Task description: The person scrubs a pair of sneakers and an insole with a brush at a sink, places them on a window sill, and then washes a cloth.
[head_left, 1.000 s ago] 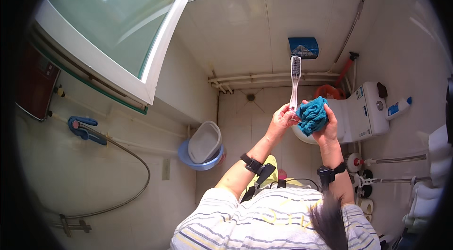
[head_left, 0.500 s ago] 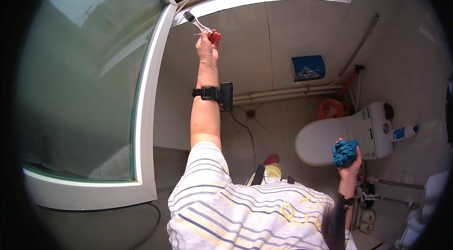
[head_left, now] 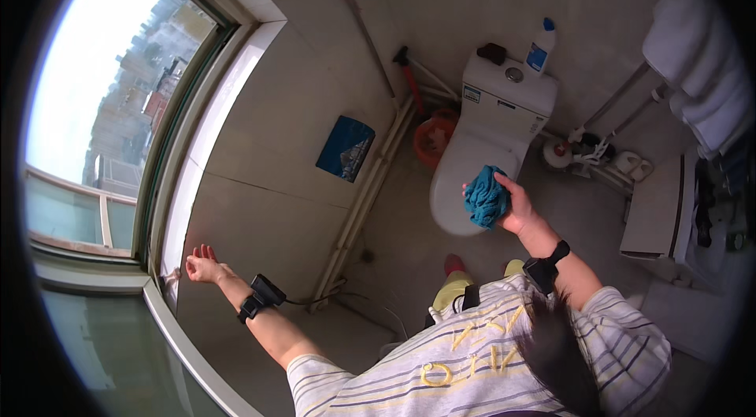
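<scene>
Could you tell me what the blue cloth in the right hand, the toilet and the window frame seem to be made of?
The blue cloth, bunched in the right hand, looks like soft, matte terry or microfibre: it crumples into fuzzy folds. The toilet seems glazed ceramic, smooth, white and faintly glossy. The window frame appears white plastic or painted metal, with flat, even profiles; the look leaves that open.

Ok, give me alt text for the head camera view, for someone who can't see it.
Seen from above in a small bathroom, a person's right hand grips a bunched teal cloth over a white toilet, while the left hand reaches out to the white window frame. A blue-capped bottle stands on the cistern.
</scene>
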Tool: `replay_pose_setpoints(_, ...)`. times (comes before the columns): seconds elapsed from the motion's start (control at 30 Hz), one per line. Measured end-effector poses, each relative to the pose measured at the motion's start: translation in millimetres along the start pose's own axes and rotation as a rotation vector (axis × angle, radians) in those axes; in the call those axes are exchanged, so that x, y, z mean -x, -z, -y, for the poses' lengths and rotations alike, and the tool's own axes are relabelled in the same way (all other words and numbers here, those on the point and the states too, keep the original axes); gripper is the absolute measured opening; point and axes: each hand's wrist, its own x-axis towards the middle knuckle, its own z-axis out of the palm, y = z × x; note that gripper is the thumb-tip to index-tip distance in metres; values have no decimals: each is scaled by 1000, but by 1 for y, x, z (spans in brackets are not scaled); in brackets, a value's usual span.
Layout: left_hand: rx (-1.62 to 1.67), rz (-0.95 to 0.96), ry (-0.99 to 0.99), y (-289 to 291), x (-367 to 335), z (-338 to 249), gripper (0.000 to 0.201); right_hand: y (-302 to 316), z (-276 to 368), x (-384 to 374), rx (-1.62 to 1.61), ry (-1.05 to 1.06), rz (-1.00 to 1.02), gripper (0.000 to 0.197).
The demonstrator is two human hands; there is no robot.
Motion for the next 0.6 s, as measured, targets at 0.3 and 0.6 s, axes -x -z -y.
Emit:
replay_pose_setpoints(0.3,-107,1705,968,-18,532,72,59,78,44,76,-406,428,-220,19)
replay_pose_setpoints(0.6,69,2564,454,76,849,-58,55,193,107,295,-376,869,-510,22)
